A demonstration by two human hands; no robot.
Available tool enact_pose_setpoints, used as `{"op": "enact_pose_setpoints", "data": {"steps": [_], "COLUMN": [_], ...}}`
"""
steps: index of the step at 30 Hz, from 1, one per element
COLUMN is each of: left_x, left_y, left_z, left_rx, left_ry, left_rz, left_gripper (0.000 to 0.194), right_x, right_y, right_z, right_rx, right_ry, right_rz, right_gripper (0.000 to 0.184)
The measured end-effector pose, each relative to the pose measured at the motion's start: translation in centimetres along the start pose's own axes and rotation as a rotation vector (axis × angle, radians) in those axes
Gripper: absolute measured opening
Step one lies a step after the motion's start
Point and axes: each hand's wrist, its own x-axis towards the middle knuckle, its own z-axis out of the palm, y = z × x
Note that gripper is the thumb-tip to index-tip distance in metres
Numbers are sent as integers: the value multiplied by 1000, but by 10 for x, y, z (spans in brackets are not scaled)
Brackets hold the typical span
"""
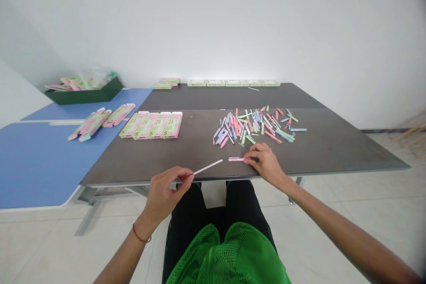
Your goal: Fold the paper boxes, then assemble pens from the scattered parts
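- While the left hand [163, 191] hovers just off the near edge of the dark table [346, 151], its thumb and fingertips pinch the end of a thin white stick [208, 167], with the other fingers loosely curled. The stick points to about 2 o'clock from the hand.
- Right hand [264, 164] sits on the table at the near edge, fingers half curled. Its fingertips [248, 155] are right at the end of a pink stick [236, 159] lying flat. Can't tell if that's a real grip or just a touch.
- Pink stick is at about 9 o'clock from the right hand, with the white stick's tip just beside it.
- Loose pile of pastel sticks [256, 126] at 12 o'clock from the right hand, in pink, blue, green and purple, some with white ends.
- Four flat boxes marked 5 [151, 125] sit side by side at 9 o'clock from the pile.
- More flat boxes [101, 122] lie on the blue table [43, 164] at about 10 o'clock from the person.
- Green tray [84, 93] holding more boxes at the far end of the blue table, and a row of pale green boxes [233, 83] along the table's far edge.
- Red bracelet [140, 234] on the left wrist.
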Motion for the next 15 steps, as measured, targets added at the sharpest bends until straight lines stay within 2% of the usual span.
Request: {"op": "enact_pose_setpoints", "data": {"steps": [3,7,8,11,15], "left_x": [2,9,12,22,32], "left_y": [0,3,3,2,-10], "left_z": [3,19,24,38,39], "left_rx": [-17,-63,-75,-84,-53], "left_ry": [-1,-46,-58,-45,-43], "left_rz": [1,40,56,81,48], "left_gripper": [7,6,6,5,6], "right_x": [-1,5,7,13,13], "right_y": [-4,-31,-39,-54,-45], "right_z": [-1,-14,-18,-22,-15], "right_rx": [-32,-1,15,-106,-140], "right_ry": [8,107,107,31,-39], "right_rz": [15,-76,-123,-219,-184], "right_gripper": [13,46,49,40,32]}}
